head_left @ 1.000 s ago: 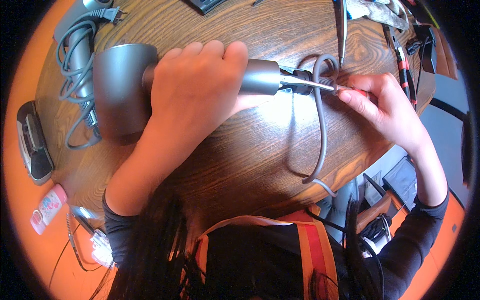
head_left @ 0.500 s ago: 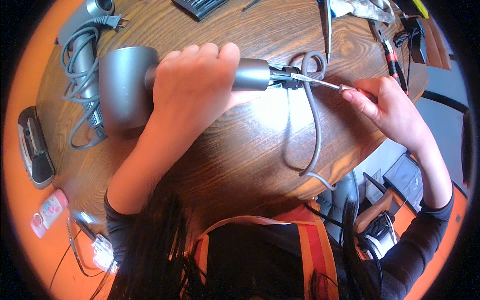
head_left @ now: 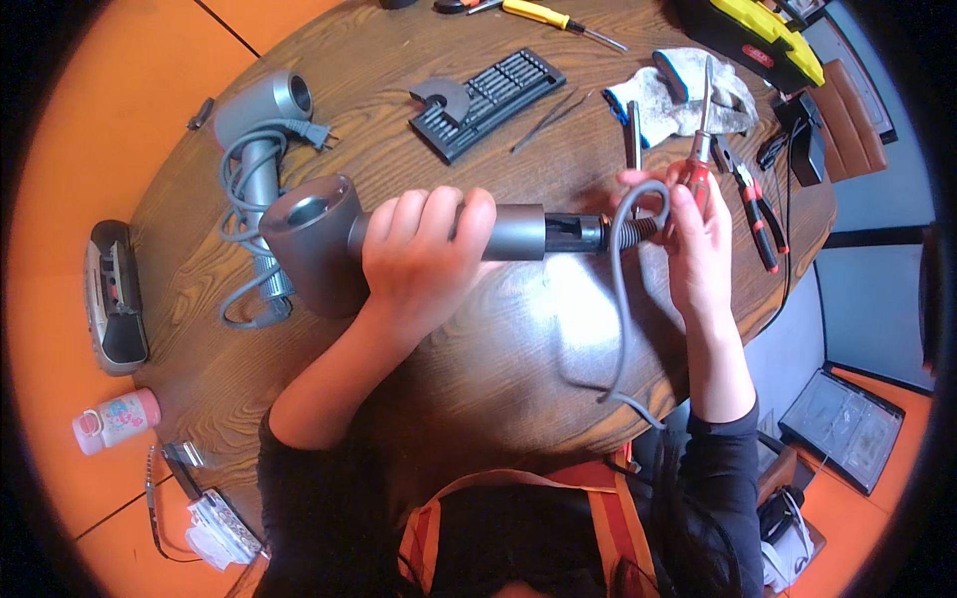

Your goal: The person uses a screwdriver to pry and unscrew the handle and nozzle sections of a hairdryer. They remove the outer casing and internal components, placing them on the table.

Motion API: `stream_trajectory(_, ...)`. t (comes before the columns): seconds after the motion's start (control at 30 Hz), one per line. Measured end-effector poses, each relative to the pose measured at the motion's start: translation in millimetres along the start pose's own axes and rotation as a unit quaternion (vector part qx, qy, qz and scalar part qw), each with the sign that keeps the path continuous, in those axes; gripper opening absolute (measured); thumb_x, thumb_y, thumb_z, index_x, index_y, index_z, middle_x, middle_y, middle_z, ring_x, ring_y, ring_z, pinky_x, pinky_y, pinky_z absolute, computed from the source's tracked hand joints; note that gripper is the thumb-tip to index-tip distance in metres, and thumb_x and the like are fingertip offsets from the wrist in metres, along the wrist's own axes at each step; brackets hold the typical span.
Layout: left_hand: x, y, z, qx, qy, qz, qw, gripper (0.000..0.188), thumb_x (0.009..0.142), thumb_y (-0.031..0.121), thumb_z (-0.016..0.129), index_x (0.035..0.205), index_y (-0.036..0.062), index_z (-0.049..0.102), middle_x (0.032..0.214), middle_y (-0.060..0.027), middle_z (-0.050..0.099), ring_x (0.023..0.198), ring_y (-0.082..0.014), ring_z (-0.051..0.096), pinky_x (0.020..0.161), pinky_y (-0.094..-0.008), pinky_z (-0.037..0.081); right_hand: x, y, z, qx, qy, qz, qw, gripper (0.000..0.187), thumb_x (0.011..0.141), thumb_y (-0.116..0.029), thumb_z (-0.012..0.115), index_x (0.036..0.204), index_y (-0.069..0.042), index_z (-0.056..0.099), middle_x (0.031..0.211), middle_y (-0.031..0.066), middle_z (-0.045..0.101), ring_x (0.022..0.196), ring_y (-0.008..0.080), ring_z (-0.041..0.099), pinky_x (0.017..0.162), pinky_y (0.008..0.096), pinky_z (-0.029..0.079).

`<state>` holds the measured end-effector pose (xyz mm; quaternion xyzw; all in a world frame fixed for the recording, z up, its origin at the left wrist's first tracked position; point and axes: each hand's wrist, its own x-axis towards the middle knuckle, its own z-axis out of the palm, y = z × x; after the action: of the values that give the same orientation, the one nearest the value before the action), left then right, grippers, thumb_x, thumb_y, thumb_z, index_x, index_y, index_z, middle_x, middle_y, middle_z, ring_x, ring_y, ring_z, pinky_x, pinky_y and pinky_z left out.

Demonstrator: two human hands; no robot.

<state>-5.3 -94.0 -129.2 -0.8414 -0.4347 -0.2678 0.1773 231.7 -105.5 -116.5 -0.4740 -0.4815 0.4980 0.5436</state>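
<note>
My left hand (head_left: 427,239) is wrapped round the handle of a grey hair dryer (head_left: 317,249), whose round head lies to the left. At the right end of the handle (head_left: 518,231) a black inner part (head_left: 576,234) sticks out, joined to a ribbed cord sleeve (head_left: 638,232). The grey power cord (head_left: 620,309) loops up there and hangs toward the table's near edge. My right hand (head_left: 698,244) grips a red-handled screwdriver (head_left: 704,125), its blade pointing up and away. Those fingers are beside the cord loop; whether they touch it is unclear. A slim metal driver (head_left: 635,140) lies just beyond them.
A second hair dryer (head_left: 261,110) with its wound cord lies at left. Beyond are a bit set (head_left: 488,105), tweezers (head_left: 546,122), a yellow screwdriver (head_left: 543,14) and gloves (head_left: 688,100). Red-black pliers (head_left: 755,214) lie right, near a yellow-black toolbox (head_left: 758,40).
The screwdriver blade has left the handle's end and now points upward. My right hand has moved left, close to the cord loop. The view has shifted, showing more of the table's far side.
</note>
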Motion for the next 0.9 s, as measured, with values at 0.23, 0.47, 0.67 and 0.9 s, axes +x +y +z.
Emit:
stream_trajectory(0.23, -4.7, 1.6, 7.8, 0.062, 0.079, 0.002, 0.995, 0.032, 0.068, 0.018, 0.066, 0.098, 0.0153, 0.055, 0.086, 0.0001, 0.055, 0.081, -0.0176, 0.054, 0.075, -0.0326, 0.040, -18.4, -16.2, 0.4, 0.090, -0.048, 0.143, 0.985, 0.037, 0.076, -0.006, 0.069, 0.101, -0.003, 0.042, 0.085, 0.0130, 0.062, 0.070, 0.0202, 0.066, 0.059, 0.0267, 0.056)
stream_trajectory(0.47, -4.8, 7.7, 7.8, 0.010, 0.057, -0.017, 0.998, 0.029, 0.069, 0.012, 0.063, 0.097, 0.0154, 0.058, 0.087, -0.0007, 0.055, 0.085, -0.0191, 0.055, 0.085, -0.0365, 0.038, -15.1, 4.7, 0.4, 0.158, -0.075, 0.106, 0.979, 0.037, 0.074, 0.000, 0.070, 0.096, -0.005, 0.040, 0.088, 0.0177, 0.062, 0.078, 0.0213, 0.065, 0.067, 0.0309, 0.056)
stream_trajectory(0.67, -1.4, 10.0, 0.5, 0.006, 0.032, -0.032, 0.999, 0.017, 0.071, 0.011, 0.061, 0.088, 0.0119, 0.062, 0.094, -0.0040, 0.060, 0.088, -0.0201, 0.058, 0.081, -0.0340, 0.043, -16.6, 5.9, -0.3, 0.160, -0.096, 0.086, 0.979, 0.041, 0.069, 0.004, 0.071, 0.092, -0.005, 0.038, 0.093, 0.0223, 0.062, 0.083, 0.0264, 0.065, 0.073, 0.0357, 0.054)
stream_trajectory(0.9, -0.1, 14.1, -8.2, 0.040, 0.034, -0.032, 0.998, 0.016, 0.071, 0.010, 0.059, 0.087, 0.0093, 0.063, 0.092, -0.0077, 0.062, 0.083, -0.0213, 0.061, 0.067, -0.0269, 0.047, -19.9, 8.0, 2.6, 0.110, -0.127, -0.009, 0.986, 0.044, 0.066, 0.004, 0.075, 0.087, -0.004, 0.038, 0.086, 0.0140, 0.060, 0.099, 0.0359, 0.060, 0.084, 0.0398, 0.050)
